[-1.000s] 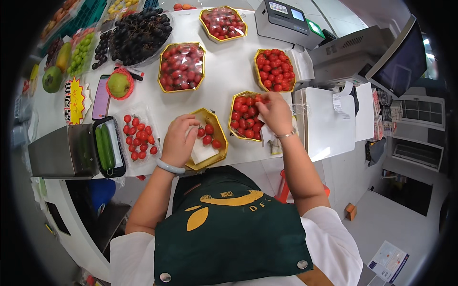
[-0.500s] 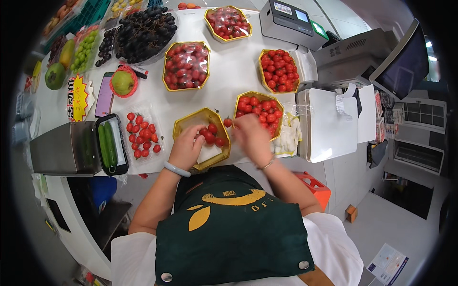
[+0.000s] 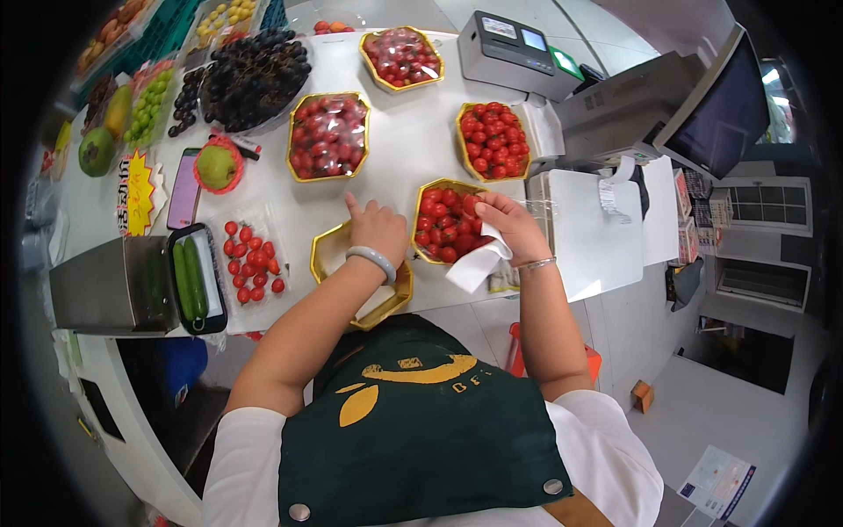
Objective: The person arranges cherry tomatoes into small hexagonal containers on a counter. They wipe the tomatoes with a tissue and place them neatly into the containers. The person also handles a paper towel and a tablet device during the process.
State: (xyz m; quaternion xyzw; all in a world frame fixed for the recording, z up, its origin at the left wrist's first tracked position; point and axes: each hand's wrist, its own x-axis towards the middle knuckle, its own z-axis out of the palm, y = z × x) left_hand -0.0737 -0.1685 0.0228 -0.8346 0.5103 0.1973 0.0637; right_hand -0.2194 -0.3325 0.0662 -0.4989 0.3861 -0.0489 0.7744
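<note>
Left grip (image 3: 378,230) released, resting in empty tray (image 3: 329,255). Right grip (image 3: 509,227) grasping white cloth (image 3: 479,263), at 3 o'clock, over tomato tray (image 3: 443,224).

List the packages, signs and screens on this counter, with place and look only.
Starburst sign: counter's left, yellow with red.
Wrapped tomato trays: centre and back, gold rims, clear film.
Cucumber tray: left front, black, film-wrapped.
Scale screens: back right, small, bluish.
Monitor: far right, dark.
</note>
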